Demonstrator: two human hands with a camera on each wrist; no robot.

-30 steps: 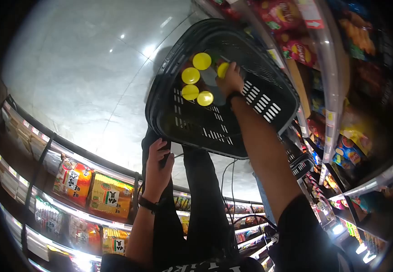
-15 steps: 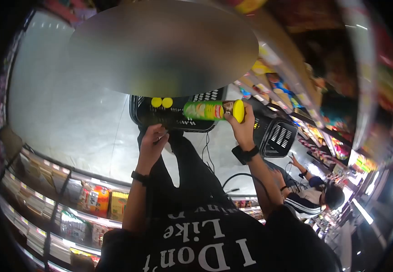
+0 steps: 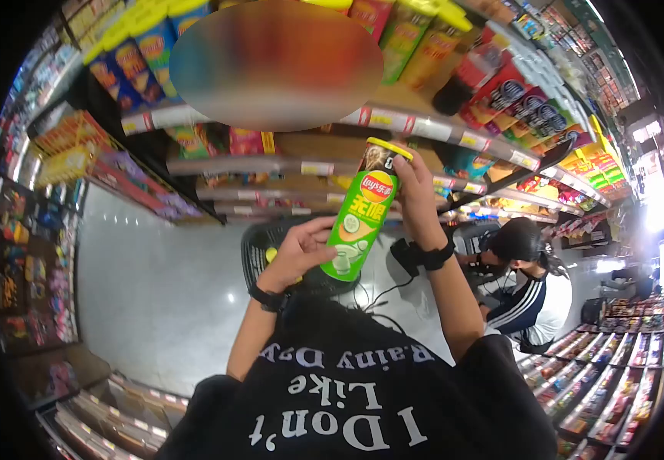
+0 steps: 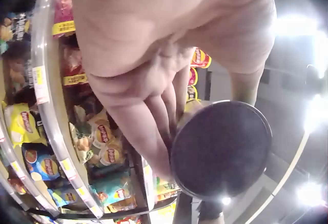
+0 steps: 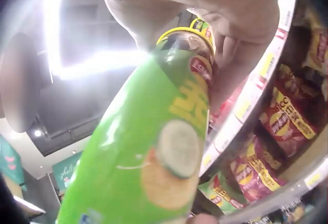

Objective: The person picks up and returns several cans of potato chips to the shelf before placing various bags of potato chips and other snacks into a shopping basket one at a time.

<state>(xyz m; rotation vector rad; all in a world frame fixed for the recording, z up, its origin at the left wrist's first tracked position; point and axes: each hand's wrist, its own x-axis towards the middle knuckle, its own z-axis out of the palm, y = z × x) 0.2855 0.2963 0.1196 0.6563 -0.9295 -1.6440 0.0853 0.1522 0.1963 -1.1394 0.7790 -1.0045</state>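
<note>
Snack shelf [image 3: 409,98]: middle blurred out, head view. Green can [image 5: 138,142]: lower end cropped, right wrist view. Black basket [image 3: 254,264]: partly hidden behind can.

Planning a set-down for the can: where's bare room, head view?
Widest: floor between the black basket and the shelving at picture left. Narrow: the top shelf front edge, before the tubes. Crowded: behind that strip, and rightward among chip bags. Blur hides the shelf's middle.
</note>
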